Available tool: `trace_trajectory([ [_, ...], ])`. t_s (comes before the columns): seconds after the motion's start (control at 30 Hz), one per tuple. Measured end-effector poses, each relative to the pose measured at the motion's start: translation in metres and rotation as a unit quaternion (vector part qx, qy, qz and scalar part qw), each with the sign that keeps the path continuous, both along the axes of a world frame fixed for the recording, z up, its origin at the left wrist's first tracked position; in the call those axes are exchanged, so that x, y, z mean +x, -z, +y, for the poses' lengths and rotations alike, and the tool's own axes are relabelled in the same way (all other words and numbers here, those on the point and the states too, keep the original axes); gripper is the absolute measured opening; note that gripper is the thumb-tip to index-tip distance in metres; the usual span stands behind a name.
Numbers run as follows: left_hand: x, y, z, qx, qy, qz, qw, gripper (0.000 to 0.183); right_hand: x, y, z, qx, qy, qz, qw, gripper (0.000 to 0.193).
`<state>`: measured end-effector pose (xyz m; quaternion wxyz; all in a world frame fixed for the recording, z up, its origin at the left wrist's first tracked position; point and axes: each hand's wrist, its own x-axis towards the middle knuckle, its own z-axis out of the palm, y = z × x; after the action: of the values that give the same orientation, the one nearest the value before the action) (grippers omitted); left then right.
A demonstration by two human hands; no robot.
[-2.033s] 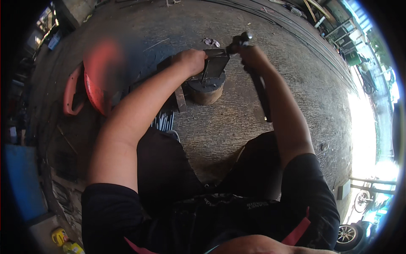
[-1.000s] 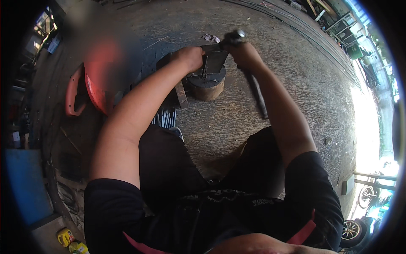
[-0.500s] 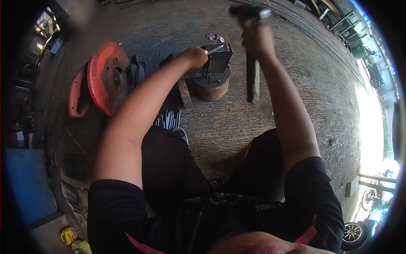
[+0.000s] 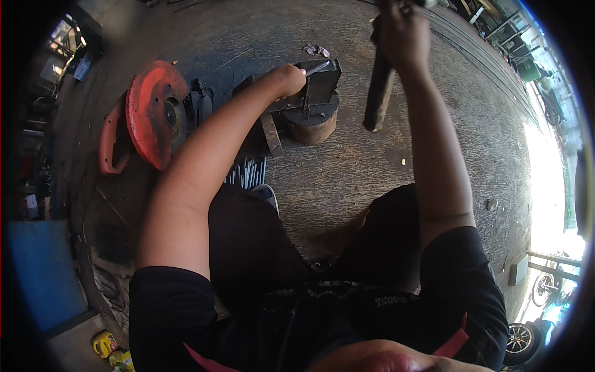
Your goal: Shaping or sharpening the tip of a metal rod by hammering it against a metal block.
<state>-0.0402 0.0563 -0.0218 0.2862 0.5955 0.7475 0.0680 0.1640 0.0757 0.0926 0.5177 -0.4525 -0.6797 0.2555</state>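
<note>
My left hand (image 4: 290,80) is closed around a short metal rod (image 4: 317,67), whose free end lies on top of a dark steel block (image 4: 325,85). The block rests on a round wooden stump (image 4: 317,129). Off to the right, my right hand (image 4: 406,40) grips a hammer by its wooden handle (image 4: 378,102), raised apart from the block. The hammer's head is mostly cut off by the upper edge of the view. Several similar metal rods (image 4: 249,173) lie in a bunch beside my left knee.
A red cut-off saw (image 4: 155,115) with a round guard stands left of my left forearm. Flat metal bar (image 4: 271,136) slants beside the stump. A crumpled scrap (image 4: 317,50) lies beyond the block. Long thin rods (image 4: 471,59) stretch along the ground at far right.
My right hand has moved up and to the right with the hammer, carrying its head mostly out of view. My left hand and the rod stay nearly in place.
</note>
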Motion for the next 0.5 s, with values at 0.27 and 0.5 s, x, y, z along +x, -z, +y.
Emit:
trace_trajectory([
  [0.27, -0.009, 0.023, 0.0, 0.068, 0.12, 0.112, 0.984, 0.043, -0.005, 0.062, 0.013, -0.307, -0.04, -0.209, 0.928, 0.058],
  [0.5, 0.0, 0.021, -0.025, 0.232, 0.105, 0.137, 0.957, 0.033, 0.008, -0.007, -0.008, -0.039, 0.001, -0.016, 0.999, 0.044],
])
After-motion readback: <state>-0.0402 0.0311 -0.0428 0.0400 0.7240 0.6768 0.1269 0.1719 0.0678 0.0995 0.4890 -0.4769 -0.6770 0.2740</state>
